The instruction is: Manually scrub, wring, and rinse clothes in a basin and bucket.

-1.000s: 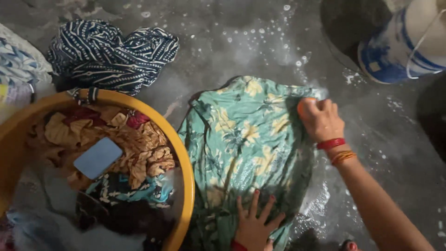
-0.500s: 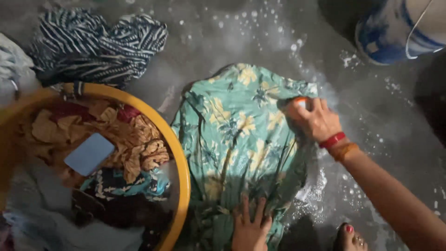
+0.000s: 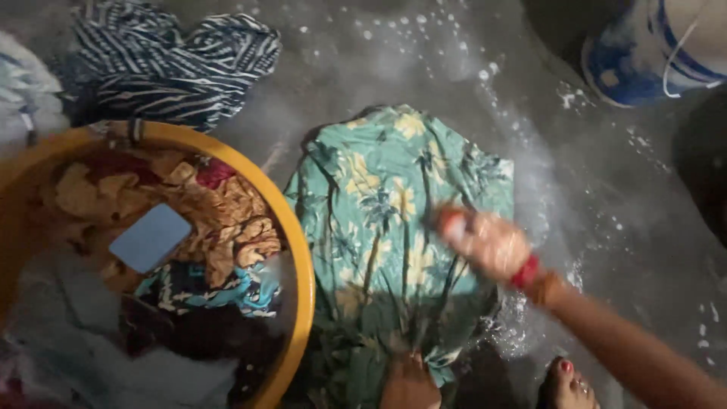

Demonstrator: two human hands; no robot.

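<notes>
A wet green garment with a yellow flower print lies spread on the soapy grey floor. My right hand is motion-blurred over the garment's right middle, fingers closed around a small reddish-white object I cannot identify. Red and orange bangles sit on that wrist. My left hand presses on the garment's near edge at the bottom of the view, only partly in frame.
A yellow tub at left holds several soaked clothes and a blue soap bar. A navy striped cloth lies behind it. A blue-and-white bucket stands far right. My foot rests near the garment.
My right hand has swept from the garment's far right corner down and left to its middle. The left hand stays pressing on the near edge. The view has shifted slightly.
</notes>
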